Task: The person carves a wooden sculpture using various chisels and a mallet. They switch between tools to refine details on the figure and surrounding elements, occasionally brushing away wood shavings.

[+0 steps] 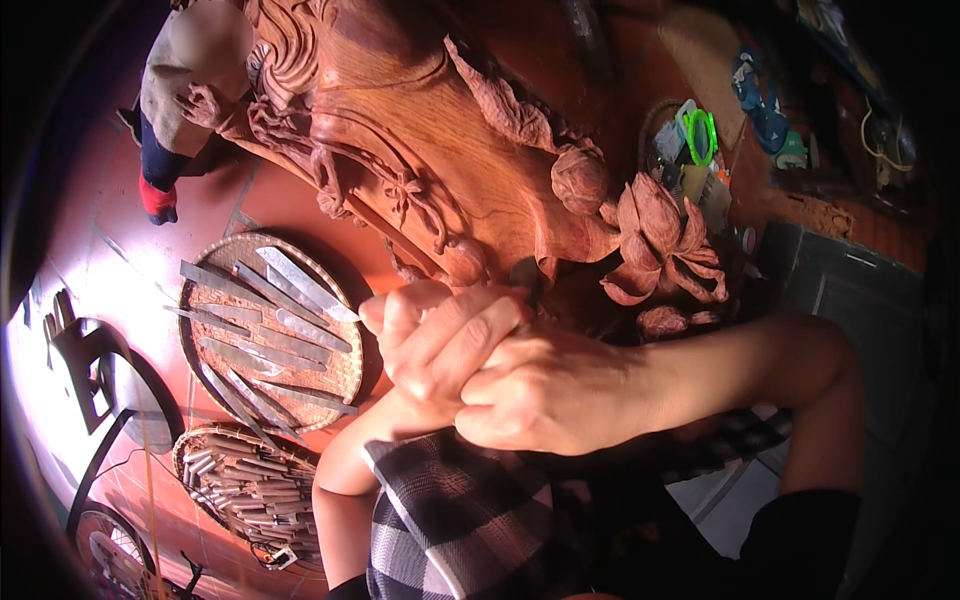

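Just beyond the hands, above the tiled floor, a carved wooden sculpture. Runs on a long axis from upper left to lower right, with the upper end cut off by the view's edge and a carved blossom at the lower right. Obstructing part of its near edge: the left hand and right hand, clasped together with fingers curled in tightly; impossible to tell whether around anything.

To the left, a round woven tray of metal blades, mostly slanting from upper-left rim to lower-right rim; below, a basket of slim brownish rods. Beside the far left of the carving, another person, with one hand by its edge. Over the lap, plaid cloth.

Reddish-brown, grained and smooth across the broad middle; deeply cut with stems, buds and flowing strands along the sides; paler and rougher at the petals.
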Demonstrator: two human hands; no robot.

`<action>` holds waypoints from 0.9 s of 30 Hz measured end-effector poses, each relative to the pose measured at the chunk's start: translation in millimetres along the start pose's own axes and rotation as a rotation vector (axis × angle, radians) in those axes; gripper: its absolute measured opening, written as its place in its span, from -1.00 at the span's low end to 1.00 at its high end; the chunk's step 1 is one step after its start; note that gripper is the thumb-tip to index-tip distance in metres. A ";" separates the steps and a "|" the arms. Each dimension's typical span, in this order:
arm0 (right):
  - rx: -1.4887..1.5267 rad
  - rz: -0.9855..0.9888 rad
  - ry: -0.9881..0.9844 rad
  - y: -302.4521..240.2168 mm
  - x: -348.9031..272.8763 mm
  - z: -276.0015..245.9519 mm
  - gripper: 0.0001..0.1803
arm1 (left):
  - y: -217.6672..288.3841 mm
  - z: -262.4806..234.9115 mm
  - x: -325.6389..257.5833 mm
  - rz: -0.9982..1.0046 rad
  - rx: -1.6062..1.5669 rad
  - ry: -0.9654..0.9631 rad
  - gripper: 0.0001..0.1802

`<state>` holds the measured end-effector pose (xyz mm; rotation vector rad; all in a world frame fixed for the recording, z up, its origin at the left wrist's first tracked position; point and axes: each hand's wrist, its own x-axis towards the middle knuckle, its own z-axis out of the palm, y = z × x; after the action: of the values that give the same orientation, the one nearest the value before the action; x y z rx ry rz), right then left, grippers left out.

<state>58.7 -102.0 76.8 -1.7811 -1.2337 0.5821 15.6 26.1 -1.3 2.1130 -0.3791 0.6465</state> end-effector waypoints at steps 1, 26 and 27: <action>-0.022 -0.015 -0.004 -0.5 0.6 -1.6 -0.86 | 1.7 -5.8 -1.6 -0.044 -0.039 -0.063 -0.74; 0.020 -0.002 -0.220 7.1 -16.5 -1.9 -0.77 | -0.8 5.4 -7.2 0.053 -0.078 0.027 -0.65; 0.032 0.020 -0.236 1.8 -14.6 -1.5 -0.76 | 2.8 1.2 -8.5 0.043 -0.107 -0.024 -0.66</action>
<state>54.9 -116.1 74.7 -1.7364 -1.3584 0.8380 7.7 23.8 -4.9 2.0172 -0.4634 0.6127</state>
